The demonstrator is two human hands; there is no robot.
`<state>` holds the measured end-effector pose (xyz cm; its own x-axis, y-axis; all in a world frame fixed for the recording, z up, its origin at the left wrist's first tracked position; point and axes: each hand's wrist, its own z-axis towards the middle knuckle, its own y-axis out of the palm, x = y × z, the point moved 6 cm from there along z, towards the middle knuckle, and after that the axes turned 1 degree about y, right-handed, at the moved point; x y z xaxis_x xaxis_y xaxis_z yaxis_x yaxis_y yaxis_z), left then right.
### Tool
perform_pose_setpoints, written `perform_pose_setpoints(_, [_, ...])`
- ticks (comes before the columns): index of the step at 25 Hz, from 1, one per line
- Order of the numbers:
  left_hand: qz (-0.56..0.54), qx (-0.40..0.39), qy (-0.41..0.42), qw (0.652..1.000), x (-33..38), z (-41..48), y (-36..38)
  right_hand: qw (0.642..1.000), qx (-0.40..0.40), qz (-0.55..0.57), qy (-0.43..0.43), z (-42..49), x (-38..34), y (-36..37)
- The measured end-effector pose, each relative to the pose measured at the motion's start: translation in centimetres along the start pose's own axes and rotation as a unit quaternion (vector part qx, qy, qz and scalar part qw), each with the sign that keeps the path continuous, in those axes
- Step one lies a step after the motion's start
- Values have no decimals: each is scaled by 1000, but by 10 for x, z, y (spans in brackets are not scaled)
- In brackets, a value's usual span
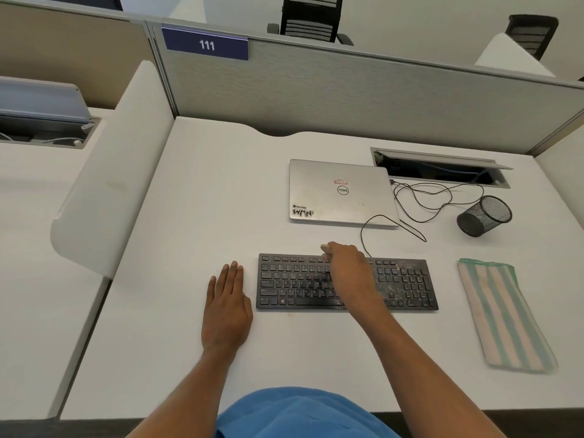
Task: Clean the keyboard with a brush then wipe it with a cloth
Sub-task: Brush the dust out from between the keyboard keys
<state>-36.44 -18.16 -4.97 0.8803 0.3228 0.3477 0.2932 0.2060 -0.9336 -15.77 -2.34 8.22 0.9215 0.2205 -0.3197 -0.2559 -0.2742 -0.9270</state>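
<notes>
White desk (205,200), smooth and flat, fills most of the view, with a gray fuzzy wall (347,90) behind it. On the desk, near the front and a bit to the right, lies the keyboard (294,286). It is black, long and thin, with rows of small square keys. Pale crumbs and dust are sprinkled over its right part.

The right hand (346,263) is over the middle of the keyboard, near the top row. Its fingers are curled tight round the brush (325,248). Only a pale, round end pokes out of the fist; the bristles are hidden.

The left hand (226,303) lies flat on the desk just beside the keyboard's left end, fingers straight and close together, holding nothing.

Right of the keyboard, a little apart, is the cloth (502,314). It is soft, long, and striped green and pinkish.

Behind the keyboard sits a shut silver laptop (341,192) with stickers. A thin black cable (410,230) loops beside it. A black mesh cup (483,216) lies tipped on its side nearby. A blue sign (205,44) on the wall says 111.
</notes>
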Motion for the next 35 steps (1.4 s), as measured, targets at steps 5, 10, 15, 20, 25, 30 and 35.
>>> perform_pose_setpoints(5, [4, -6, -2, 1000, -1, 0, 1, 974, -96, 199, -40, -3, -38, 22])
perform_pose_setpoints(10, [6, -1, 1, 1000, 0, 0, 0, 970, -87, 227, 24, 2, -4, 16])
perform_pose_setpoints(15, [6, 0, 2, 1000, 0, 0, 0, 979, 24, 198, 36, 0, 13, -2])
perform_pose_setpoints(20, [4, 0, 2, 1000, 0, 0, 0, 981, 23, 191, 19, -12, -14, 3])
perform_pose_setpoints(25, [3, 1, 1, 1000, 0, -1, -1, 995, -9, 91, 28, -13, -7, 7])
perform_pose_setpoints(30, [3, 1, -1, 1000, 0, 0, -1, 984, 20, 179, 15, -13, -8, 1])
perform_pose_setpoints(35, [4, -1, 0, 1000, 0, 0, -1, 985, -26, 170, 1, -17, -3, 20])
